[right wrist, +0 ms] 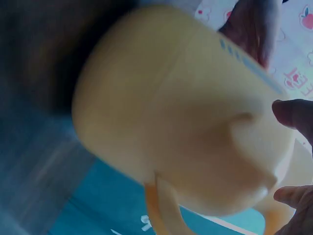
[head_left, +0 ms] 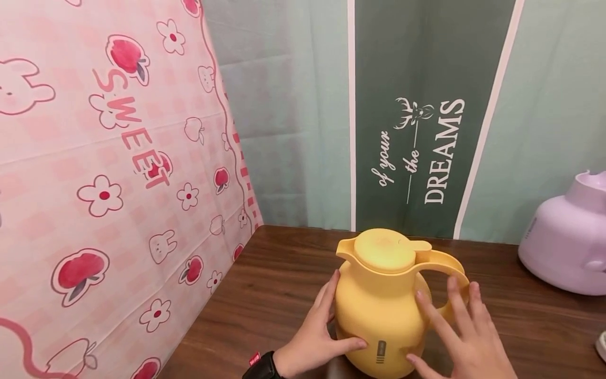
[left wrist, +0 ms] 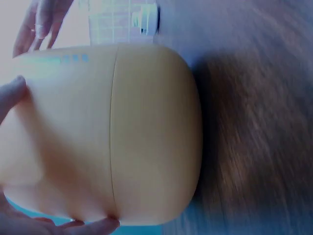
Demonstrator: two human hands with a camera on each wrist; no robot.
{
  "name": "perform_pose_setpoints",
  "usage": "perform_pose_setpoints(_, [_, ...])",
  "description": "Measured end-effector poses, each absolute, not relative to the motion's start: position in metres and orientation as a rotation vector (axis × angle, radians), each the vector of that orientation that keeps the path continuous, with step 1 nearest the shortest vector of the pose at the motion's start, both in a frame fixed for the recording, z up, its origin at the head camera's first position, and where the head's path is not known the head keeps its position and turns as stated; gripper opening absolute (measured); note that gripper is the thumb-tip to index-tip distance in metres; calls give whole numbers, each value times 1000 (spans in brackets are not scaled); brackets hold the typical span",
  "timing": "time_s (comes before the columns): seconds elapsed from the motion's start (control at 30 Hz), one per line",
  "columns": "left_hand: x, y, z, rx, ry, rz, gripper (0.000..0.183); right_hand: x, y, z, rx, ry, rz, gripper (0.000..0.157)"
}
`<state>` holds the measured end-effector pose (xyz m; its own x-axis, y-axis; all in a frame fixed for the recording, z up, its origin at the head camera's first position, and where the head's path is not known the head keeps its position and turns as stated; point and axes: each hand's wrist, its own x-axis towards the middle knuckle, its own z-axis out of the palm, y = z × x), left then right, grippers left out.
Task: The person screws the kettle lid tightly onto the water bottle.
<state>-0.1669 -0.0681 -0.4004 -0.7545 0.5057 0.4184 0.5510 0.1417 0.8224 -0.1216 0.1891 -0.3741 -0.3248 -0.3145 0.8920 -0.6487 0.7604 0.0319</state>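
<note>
A yellow thermos jug (head_left: 379, 310) stands upright at the table's front, its round lid (head_left: 384, 250) on top. The spout points left and the handle (head_left: 442, 259) right. My left hand (head_left: 314, 339) holds the jug's left side, thumb across the front by the small dark label (head_left: 381, 350) and fingers around the far side. On the other side, my right hand (head_left: 468, 337) is spread, with fingertips close by the body and handle. The right wrist view shows its thumb (right wrist: 293, 115) and a finger beside the jug's body (right wrist: 186, 112). The jug's base (left wrist: 161, 132) shows in the left wrist view.
A lilac jug (head_left: 563, 242) stands on the dark wooden table (head_left: 265, 284) at the far right. Pink patterned cloth (head_left: 118, 221) hangs at the left and a green cloth (head_left: 293, 158) at the back. A small white object (head_left: 601, 345) shows at the right edge.
</note>
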Motion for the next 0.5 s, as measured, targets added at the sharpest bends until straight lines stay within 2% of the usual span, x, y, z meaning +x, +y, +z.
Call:
perform_pose_setpoints(0.13, [-161,-68,-400,-1052,-2346,-1655,107,-112,186,-398,595,-2136,438,86])
perform_pose_setpoints(0.3, [-154,-69,-401,-1080,-2318,-1578,101,-102,182,-417,561,-2248,548,92])
perform_pose_setpoints(0.5, [-146,-73,-403,-1173,-2273,-1358,99,-95,171,-431,540,-2188,557,77])
